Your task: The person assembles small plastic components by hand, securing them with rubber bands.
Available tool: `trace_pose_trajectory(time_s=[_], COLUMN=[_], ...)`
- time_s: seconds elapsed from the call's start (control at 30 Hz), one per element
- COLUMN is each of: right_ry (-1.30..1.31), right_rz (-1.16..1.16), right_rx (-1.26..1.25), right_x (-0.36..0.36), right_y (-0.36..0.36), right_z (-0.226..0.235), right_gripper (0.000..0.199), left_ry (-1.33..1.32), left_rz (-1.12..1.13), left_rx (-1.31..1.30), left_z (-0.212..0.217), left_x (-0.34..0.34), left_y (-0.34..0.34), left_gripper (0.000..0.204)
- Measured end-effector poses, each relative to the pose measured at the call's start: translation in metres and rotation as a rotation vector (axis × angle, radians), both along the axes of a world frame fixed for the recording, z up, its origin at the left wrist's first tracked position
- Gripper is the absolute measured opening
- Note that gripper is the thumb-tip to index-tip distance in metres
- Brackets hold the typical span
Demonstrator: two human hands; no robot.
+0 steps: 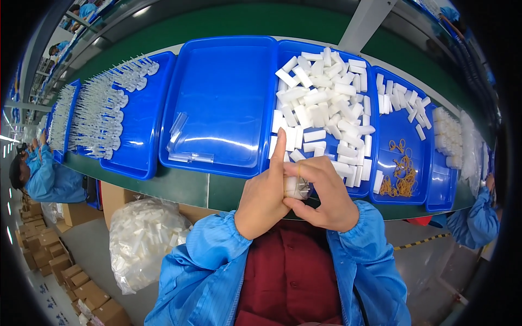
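In front of my chest, both hands are closed around a small bundle of white cylindrical pieces. My left hand grips it from the left, its index finger pointing up. From the right, the thumb and fingers of my right hand curl round the bundle; its far side is partly hidden. Just beyond my hands, a pile of loose white cylindrical pieces fills a blue tray. Yellow rubber bands lie in the tray to the right, below more white pieces.
Left of the pile, a blue tray holds several clear tubes. Further left are clear stemmed plastic parts. White bundles are stacked at far right. A bag of white pieces stands below the table. Co-workers sit at both ends.
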State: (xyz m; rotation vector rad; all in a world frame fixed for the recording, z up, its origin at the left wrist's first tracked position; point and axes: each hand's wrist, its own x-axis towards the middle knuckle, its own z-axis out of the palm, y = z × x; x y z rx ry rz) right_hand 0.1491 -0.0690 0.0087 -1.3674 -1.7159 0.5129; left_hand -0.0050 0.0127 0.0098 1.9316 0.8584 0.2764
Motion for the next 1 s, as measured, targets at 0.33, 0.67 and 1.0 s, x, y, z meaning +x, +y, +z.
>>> trace_pose_trajectory(time_s=[0.33,0.67,1.0], right_ry=[0.033,0.472,0.278], right_rz=[-0.318,-0.042,-0.042], right_rx=[0.081,-0.194,-0.159], right_x=[-0.009,0.015,0.011], right_y=[-0.011,-0.028,-0.024], right_z=[0.006,-0.003,-0.005], right_gripper=[0.06,0.062,0.06], left_ry=[-0.458,-0.62,-0.675], left_rz=[-0.012,0.017,-0.064], left_rx=[-0.259,-0.632,-0.563], left_z=[-0.013,-0.013,-0.024], left_x=[-0.017,-0.028,-0.029], left_y=[-0.001,0.0,0.0], left_gripper=[0.095,0.084,0.092])
